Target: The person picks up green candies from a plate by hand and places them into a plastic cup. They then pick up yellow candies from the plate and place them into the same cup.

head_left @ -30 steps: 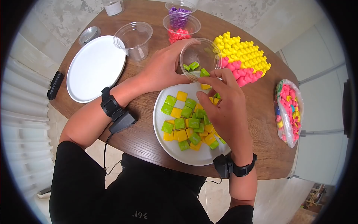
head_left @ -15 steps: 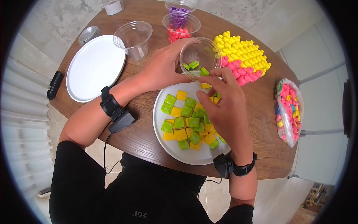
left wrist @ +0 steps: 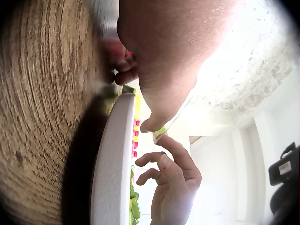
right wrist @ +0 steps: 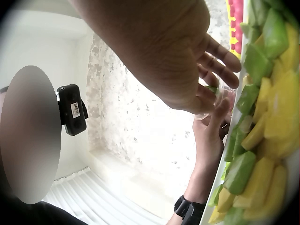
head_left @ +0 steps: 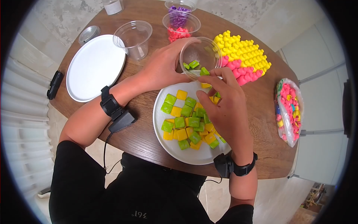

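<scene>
My left hand (head_left: 164,67) grips a clear plastic cup (head_left: 201,50) from its left side, tilted with its mouth toward me. Inside the cup lie a few small green square pieces (head_left: 194,64). The right hand (head_left: 227,97) is at the cup's near rim, its index fingertip beside a green piece and its thumb apart from the index finger. Below both hands a white round plate (head_left: 166,143) carries a spread of glossy green and yellow squares (head_left: 181,134). From the left wrist view, the right hand (left wrist: 173,183) shows loosely bent fingers, the index one reaching the cup.
Behind the cup stand clear cups of red pieces (head_left: 179,35) and purple pieces (head_left: 179,18). At left are a white plate (head_left: 95,69), another clear cup (head_left: 134,37) and a round metal lid (head_left: 89,34). Rows of yellow and pink bottle shapes (head_left: 242,54) and a bag (head_left: 289,112) occupy the right.
</scene>
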Demonstrator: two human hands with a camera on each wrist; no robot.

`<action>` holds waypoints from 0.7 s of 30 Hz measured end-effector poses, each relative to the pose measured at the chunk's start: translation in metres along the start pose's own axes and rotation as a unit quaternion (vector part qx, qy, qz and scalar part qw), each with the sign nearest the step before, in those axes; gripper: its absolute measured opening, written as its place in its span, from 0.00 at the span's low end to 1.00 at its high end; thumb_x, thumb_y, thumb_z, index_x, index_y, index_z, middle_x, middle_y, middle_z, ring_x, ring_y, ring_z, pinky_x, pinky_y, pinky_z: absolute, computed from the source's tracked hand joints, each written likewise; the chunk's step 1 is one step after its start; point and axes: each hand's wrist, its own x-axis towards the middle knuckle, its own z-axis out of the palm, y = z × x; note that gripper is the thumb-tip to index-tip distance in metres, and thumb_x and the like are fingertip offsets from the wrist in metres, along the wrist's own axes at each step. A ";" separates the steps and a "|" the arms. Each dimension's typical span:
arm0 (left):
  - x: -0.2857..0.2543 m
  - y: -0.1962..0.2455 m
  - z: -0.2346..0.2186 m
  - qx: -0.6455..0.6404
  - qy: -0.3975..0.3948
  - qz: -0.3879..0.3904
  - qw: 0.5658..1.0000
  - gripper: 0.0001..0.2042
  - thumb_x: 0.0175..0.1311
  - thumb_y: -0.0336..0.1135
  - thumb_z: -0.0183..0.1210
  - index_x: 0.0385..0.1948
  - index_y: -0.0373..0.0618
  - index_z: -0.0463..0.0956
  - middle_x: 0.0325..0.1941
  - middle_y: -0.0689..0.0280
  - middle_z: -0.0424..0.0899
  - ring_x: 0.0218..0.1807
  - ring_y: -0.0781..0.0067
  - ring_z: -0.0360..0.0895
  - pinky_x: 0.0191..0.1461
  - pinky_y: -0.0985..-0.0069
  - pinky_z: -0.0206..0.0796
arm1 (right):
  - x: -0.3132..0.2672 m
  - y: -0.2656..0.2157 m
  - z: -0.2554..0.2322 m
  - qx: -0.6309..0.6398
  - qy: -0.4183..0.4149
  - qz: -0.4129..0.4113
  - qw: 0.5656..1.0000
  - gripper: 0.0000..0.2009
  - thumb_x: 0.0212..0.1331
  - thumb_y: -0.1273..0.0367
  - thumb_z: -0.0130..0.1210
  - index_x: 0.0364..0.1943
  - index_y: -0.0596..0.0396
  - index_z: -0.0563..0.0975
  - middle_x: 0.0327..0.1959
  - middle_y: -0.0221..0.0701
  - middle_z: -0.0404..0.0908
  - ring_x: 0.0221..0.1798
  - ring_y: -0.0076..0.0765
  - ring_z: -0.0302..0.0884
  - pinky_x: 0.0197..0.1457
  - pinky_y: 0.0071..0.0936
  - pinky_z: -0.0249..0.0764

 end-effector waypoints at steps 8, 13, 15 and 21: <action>0.000 -0.003 0.002 0.013 0.011 0.026 1.000 0.46 0.46 0.30 0.82 0.74 0.46 0.70 0.77 0.58 0.77 0.76 0.57 0.76 0.78 0.62 0.69 | 0.000 -0.001 0.000 -0.002 0.004 0.003 1.000 0.13 0.61 0.71 0.68 0.50 0.57 0.86 0.54 0.37 0.81 0.38 0.47 0.88 0.43 0.43 0.83; 0.000 -0.001 0.001 0.008 0.011 0.026 1.000 0.46 0.46 0.30 0.82 0.74 0.46 0.70 0.77 0.58 0.77 0.76 0.57 0.76 0.78 0.62 0.69 | 0.000 0.000 0.000 -0.006 0.007 0.000 1.000 0.14 0.61 0.71 0.68 0.50 0.57 0.86 0.53 0.37 0.81 0.38 0.47 0.88 0.44 0.43 0.83; 0.000 0.000 0.001 0.004 0.007 0.015 1.000 0.47 0.45 0.30 0.82 0.74 0.46 0.70 0.77 0.58 0.77 0.76 0.57 0.76 0.78 0.62 0.69 | 0.000 0.000 0.000 -0.004 0.009 -0.003 1.000 0.14 0.61 0.71 0.68 0.50 0.57 0.86 0.53 0.37 0.81 0.38 0.47 0.88 0.44 0.43 0.83; 0.000 0.002 0.000 0.003 -0.003 -0.002 1.000 0.48 0.45 0.30 0.82 0.75 0.46 0.69 0.78 0.58 0.76 0.77 0.58 0.75 0.78 0.62 0.68 | 0.000 -0.001 0.000 -0.006 0.004 0.001 1.000 0.13 0.61 0.71 0.68 0.50 0.57 0.86 0.53 0.36 0.81 0.38 0.46 0.88 0.43 0.43 0.83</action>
